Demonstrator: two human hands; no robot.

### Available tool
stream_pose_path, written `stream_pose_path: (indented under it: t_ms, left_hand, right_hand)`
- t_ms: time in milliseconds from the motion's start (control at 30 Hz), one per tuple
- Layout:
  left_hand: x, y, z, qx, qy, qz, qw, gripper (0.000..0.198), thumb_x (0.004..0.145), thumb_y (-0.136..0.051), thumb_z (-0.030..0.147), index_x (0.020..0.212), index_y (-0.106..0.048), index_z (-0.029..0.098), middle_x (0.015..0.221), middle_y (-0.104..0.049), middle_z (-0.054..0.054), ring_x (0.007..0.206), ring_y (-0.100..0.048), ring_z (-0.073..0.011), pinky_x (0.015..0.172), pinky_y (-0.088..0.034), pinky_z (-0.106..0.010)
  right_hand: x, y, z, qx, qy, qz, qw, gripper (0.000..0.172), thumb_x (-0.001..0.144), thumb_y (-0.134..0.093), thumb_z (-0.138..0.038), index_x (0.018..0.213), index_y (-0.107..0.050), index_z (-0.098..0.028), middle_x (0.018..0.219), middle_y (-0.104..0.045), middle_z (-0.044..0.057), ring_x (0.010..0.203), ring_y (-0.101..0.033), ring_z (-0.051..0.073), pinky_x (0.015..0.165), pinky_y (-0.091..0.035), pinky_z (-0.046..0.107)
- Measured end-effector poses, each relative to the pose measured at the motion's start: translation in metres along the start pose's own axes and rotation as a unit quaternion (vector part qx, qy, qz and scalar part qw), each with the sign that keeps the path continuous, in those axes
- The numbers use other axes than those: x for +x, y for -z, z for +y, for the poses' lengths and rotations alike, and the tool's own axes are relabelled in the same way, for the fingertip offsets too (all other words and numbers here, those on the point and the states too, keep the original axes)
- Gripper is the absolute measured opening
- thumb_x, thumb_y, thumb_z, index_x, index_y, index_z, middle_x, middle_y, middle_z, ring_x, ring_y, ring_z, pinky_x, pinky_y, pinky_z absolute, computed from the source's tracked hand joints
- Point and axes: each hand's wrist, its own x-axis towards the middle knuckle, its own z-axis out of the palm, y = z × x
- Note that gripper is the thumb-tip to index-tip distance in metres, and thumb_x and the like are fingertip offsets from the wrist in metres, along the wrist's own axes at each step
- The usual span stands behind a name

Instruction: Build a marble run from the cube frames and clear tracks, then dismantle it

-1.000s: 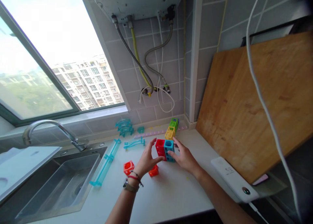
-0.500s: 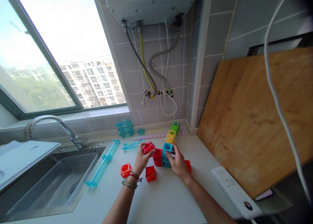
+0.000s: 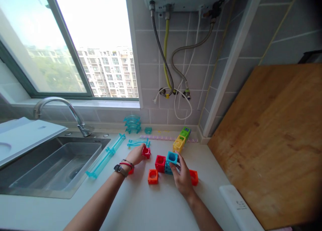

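Cubes and track pcs lie across the white counter [image 3: 130, 207]. L hand [image 3: 136, 154] reaches forward w/ fingers closed round the left side of a dark red cube [image 3: 146, 153]; looks like a pinch, tho the thumb is mostly hidden, so can't be sure of the grip or whether the cube touches the counter.

R hand [image 3: 183, 180] pinches the blue block [image 3: 172, 157], thumb on the near face, other fingers round the right side. Blue block stands upright, abt two cubes tall, right up against a pinkish-red cube [image 3: 160, 163] on its left. Just in front of that pair: an orange-red cube [image 3: 153, 177], opening facing the camera. Another orange cube [image 3: 194, 177] sits to the right of R hand, partly covered by it; a bit of one more reddish pc [image 3: 131, 171] shows by the L wrist.

Behind R hand, a yellow block [image 3: 178, 143] and green block [image 3: 185, 133] form a slanting row twd the wall. Back left: stacked teal arches [image 3: 132, 124], a small teal pc [image 3: 148, 130] next to them, and a wavy teal track [image 3: 139, 143] near L hand. Long teal track [image 3: 108, 155] lies alongside the sink [image 3: 64, 194], which has a chrome tap [image 3: 60, 101] behind it. Far right, a wooden board [image 3: 276, 140] leans by the wall, w/ a white device [image 3: 238, 204] in front.
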Motion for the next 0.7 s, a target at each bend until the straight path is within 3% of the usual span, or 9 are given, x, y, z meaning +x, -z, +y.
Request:
stream_pose_path:
  t_ms: [67,133,233,300,367,500,700]
  left_hand:
    - [-0.010,0.006,0.006,0.007,-0.019,0.005,1.000,0.067,0.062,-0.076,0.014,0.125,-0.055,0.017,0.134,-0.058,-0.019,0.122,-0.058,-0.0369,0.101,-0.046,-0.049]
    - [-0.025,0.012,0.022,-0.003,-0.084,-0.014,0.996,0.071,0.070,-0.068,0.014,0.138,-0.047,0.022,0.145,-0.050,-0.016,0.133,-0.050,-0.0315,0.110,-0.041,-0.045]
    - [-0.048,0.013,0.059,-0.041,-0.195,-0.071,0.977,0.066,0.085,-0.058,0.021,0.148,-0.037,0.026,0.147,-0.051,-0.011,0.135,-0.049,-0.0247,0.113,-0.040,-0.040]
    - [-0.058,0.006,0.083,-0.037,-0.225,-0.089,0.970,0.077,0.082,-0.067,0.028,0.150,-0.033,0.027,0.150,-0.048,-0.011,0.136,-0.048,-0.0264,0.112,-0.041,-0.040]
    - [-0.059,-0.005,0.099,0.005,-0.222,-0.085,0.971,0.081,0.074,-0.076,0.033,0.146,-0.039,0.025,0.143,-0.054,-0.012,0.130,-0.053,-0.0304,0.108,-0.044,-0.043]
    - [-0.048,-0.024,0.104,0.079,-0.195,-0.064,0.976,0.066,0.073,-0.080,0.039,0.130,-0.052,0.022,0.120,-0.067,-0.012,0.111,-0.063,-0.0317,0.094,-0.050,-0.043]
    - [-0.043,-0.028,0.091,0.070,-0.206,-0.044,0.975,0.063,0.074,-0.080,0.046,0.128,-0.053,0.026,0.117,-0.068,-0.008,0.106,-0.065,-0.0278,0.088,-0.051,-0.037]
  right_hand:
    - [0.001,0.000,-0.001,0.014,-0.012,0.001,1.000,0.057,0.091,-0.064,-0.045,0.142,-0.050,-0.022,0.132,-0.063,0.014,0.115,-0.065,0.028,0.094,-0.057,0.040]
    - [0.001,0.000,-0.002,0.030,-0.028,-0.003,0.999,0.056,0.091,-0.065,-0.045,0.140,-0.051,-0.022,0.128,-0.066,0.013,0.114,-0.066,0.027,0.094,-0.057,0.039]
    - [0.002,0.000,-0.002,0.054,-0.043,-0.016,0.997,0.053,0.090,-0.066,-0.046,0.136,-0.053,-0.022,0.127,-0.066,0.013,0.116,-0.064,0.028,0.095,-0.056,0.039]
    - [0.003,0.000,-0.003,0.077,-0.041,-0.020,0.996,0.052,0.090,-0.066,-0.046,0.134,-0.053,-0.022,0.127,-0.066,0.012,0.117,-0.064,0.028,0.096,-0.055,0.039]
    - [0.003,0.001,-0.005,0.104,-0.035,-0.014,0.994,0.050,0.090,-0.066,-0.046,0.132,-0.054,-0.023,0.125,-0.067,0.011,0.114,-0.065,0.027,0.096,-0.055,0.039]
    - [0.004,0.005,-0.008,0.150,-0.035,-0.009,0.988,0.046,0.089,-0.067,-0.047,0.127,-0.055,-0.024,0.119,-0.070,0.009,0.108,-0.068,0.026,0.095,-0.055,0.038]
    - [0.003,0.007,-0.008,0.221,-0.087,0.004,0.971,0.047,0.091,-0.060,-0.054,0.130,-0.048,-0.029,0.121,-0.067,0.007,0.106,-0.068,0.025,0.085,-0.059,0.039]
